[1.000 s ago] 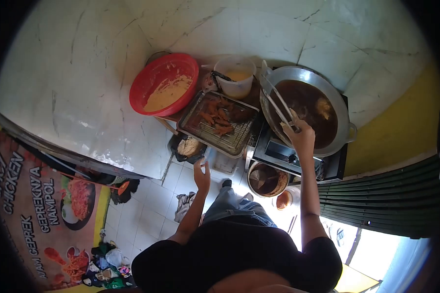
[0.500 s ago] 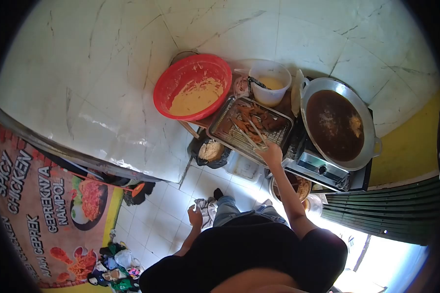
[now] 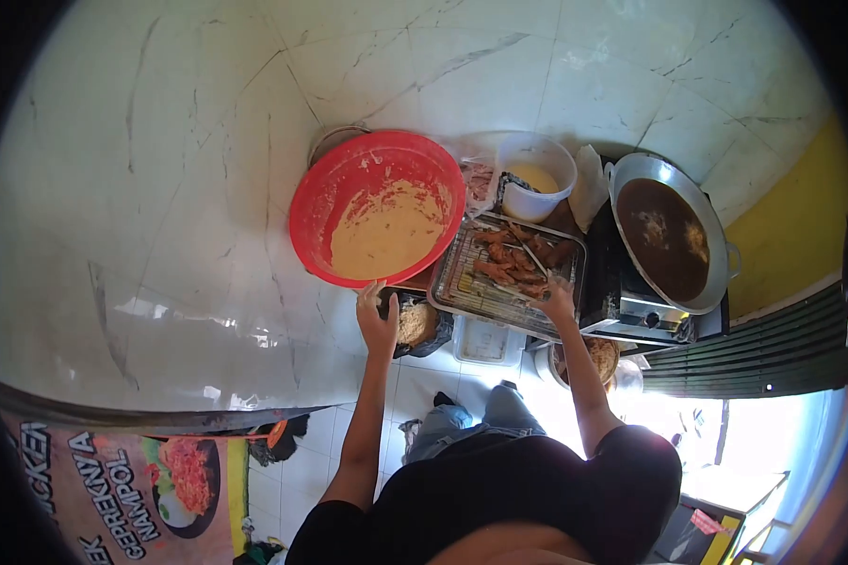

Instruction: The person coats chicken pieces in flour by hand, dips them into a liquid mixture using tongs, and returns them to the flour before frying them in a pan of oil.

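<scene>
My right hand [image 3: 557, 300] is closed around metal tongs [image 3: 534, 257], low over the right part of a metal tray [image 3: 450, 303] with a wire rack. Brown fried pieces [image 3: 511, 262] lie on the rack, under and beside the tong arms. My left hand [image 3: 378, 318] reaches up to the near rim of a red basin [image 3: 311, 221], its fingertips right at the edge and the thumb spread from the fingers. Pale yellow batter [image 3: 386, 231] covers the basin's bottom. Just right of this hand, a black bag [image 3: 436, 337] contains a crumbly beige coating [image 3: 415, 323].
A wok [image 3: 716, 212] of dark oil, with a golden piece frying [image 3: 695, 242], sits on a gas stove [image 3: 645, 318] at the right. Behind the tray stands a translucent tub [image 3: 551, 155] with yellowish liquid. Below are a plastic container [image 3: 488, 341] and a bowl [image 3: 548, 365] with brown food.
My left hand has risen from beside my body to the red basin's rim. My right hand still holds the tongs over the tray. The whole view has shifted.
</scene>
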`<action>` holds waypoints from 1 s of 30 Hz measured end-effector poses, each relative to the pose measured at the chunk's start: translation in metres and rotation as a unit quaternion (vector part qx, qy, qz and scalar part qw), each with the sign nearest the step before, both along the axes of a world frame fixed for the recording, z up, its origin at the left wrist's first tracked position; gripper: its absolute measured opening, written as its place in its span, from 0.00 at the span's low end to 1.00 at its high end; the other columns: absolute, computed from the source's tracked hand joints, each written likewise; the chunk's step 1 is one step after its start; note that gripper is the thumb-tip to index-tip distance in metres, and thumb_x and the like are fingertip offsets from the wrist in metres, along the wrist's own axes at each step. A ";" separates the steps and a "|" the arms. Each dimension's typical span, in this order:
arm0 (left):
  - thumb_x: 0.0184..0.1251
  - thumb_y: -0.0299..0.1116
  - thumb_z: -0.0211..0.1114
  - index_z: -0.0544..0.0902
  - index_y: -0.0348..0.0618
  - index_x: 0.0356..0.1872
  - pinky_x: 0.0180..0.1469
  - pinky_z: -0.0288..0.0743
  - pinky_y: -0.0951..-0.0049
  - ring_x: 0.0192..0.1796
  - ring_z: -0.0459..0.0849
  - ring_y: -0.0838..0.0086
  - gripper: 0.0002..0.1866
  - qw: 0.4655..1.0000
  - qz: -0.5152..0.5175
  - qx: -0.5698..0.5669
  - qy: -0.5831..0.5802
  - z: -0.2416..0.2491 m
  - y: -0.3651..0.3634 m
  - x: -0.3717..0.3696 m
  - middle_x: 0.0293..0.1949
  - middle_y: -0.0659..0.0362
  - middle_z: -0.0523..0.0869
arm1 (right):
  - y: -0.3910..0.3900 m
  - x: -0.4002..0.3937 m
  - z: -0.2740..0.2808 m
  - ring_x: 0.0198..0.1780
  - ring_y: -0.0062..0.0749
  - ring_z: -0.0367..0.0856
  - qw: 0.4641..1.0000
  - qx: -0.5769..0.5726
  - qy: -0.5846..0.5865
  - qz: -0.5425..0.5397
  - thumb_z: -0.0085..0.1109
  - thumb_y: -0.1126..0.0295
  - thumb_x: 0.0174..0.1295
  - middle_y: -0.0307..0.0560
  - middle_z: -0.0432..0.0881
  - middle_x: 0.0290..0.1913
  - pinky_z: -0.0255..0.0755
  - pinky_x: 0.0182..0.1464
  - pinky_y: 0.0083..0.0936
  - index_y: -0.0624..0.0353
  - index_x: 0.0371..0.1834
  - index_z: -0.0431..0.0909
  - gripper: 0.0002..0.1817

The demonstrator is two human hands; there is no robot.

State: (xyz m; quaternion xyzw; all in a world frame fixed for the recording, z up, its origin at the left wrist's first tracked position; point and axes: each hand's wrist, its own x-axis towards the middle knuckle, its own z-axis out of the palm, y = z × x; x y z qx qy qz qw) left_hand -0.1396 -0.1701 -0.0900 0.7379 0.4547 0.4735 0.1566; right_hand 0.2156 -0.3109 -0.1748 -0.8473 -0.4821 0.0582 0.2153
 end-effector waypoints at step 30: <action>0.57 0.35 0.63 0.77 0.40 0.46 0.55 0.65 0.60 0.52 0.74 0.56 0.16 0.974 -0.203 -0.096 -0.018 0.007 0.173 0.171 0.46 0.49 0.78 | 0.298 -0.025 -0.022 0.39 0.52 0.79 0.949 0.245 0.197 -0.037 0.49 0.85 0.53 0.60 0.79 0.40 0.72 0.42 0.36 0.60 0.54 0.74 0.23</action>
